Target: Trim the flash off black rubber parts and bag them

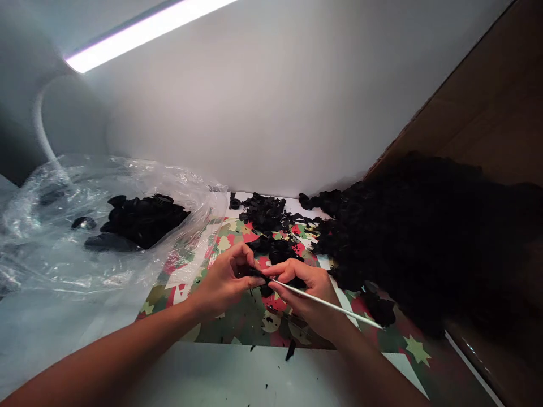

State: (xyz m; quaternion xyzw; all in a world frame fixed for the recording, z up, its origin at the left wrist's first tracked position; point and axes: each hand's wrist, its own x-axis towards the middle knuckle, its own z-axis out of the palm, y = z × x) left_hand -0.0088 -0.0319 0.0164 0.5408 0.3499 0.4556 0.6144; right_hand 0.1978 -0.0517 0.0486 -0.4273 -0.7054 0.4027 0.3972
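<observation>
Pinched between the thumb and fingers of my left hand (224, 280) is a small black rubbery piece (258, 274). My right hand (311, 285) grips a thin white stick-like tool (339, 308), its tip meeting the black piece and its long end pointing down to the right. The working tip is mostly hidden by my fingers. Just beyond my hands lie a few round black pieces (284, 250). Under them is a sheet of paper patterned with stars in red and green (220, 328), dotted with black crumbs.
A clear plastic bag (195, 181) on the left holds black cup-shaped parts (144, 220). Black scraps (265, 210) are heaped at the back. A large dark pile (394, 237) fills the right beside a cardboard panel (466, 107). A lit tube lamp (148, 31) hangs above.
</observation>
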